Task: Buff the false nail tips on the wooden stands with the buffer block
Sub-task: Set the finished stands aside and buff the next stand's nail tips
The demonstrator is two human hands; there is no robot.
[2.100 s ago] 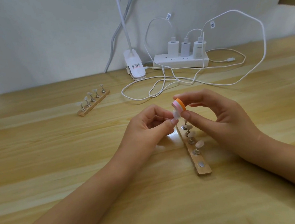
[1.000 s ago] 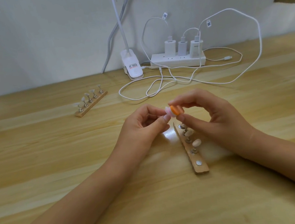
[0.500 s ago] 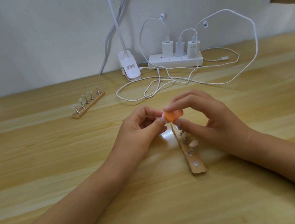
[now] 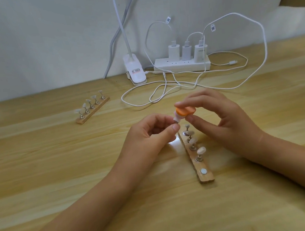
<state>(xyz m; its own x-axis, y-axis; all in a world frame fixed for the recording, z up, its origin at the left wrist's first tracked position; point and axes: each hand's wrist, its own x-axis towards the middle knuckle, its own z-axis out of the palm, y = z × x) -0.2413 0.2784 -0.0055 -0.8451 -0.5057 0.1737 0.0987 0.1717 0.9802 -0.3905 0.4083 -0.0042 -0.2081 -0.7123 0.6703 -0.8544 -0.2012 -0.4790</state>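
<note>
Our wooden table (image 4: 42, 169) bears the near stand (image 4: 205, 176), the far stand (image 4: 86, 118) well apart to its left, and at the back a lamp clip (image 4: 135, 74), power strip (image 4: 180, 65) and looped cables (image 4: 139, 102).

The pale false nail tip (image 4: 177, 117) pinched in the left hand (image 4: 149, 135) is mostly covered by that hand and by the orange rounded buffer block (image 4: 239, 107) held in the right hand (image 4: 221, 117); its shape cannot be told. Both hands hide the far end of the nearer light wooden stand (image 4: 204, 173). The white lamp neck (image 4: 122, 26) runs off the top edge. The label on the white lamp clip (image 4: 135, 73) is too small to read.
</note>
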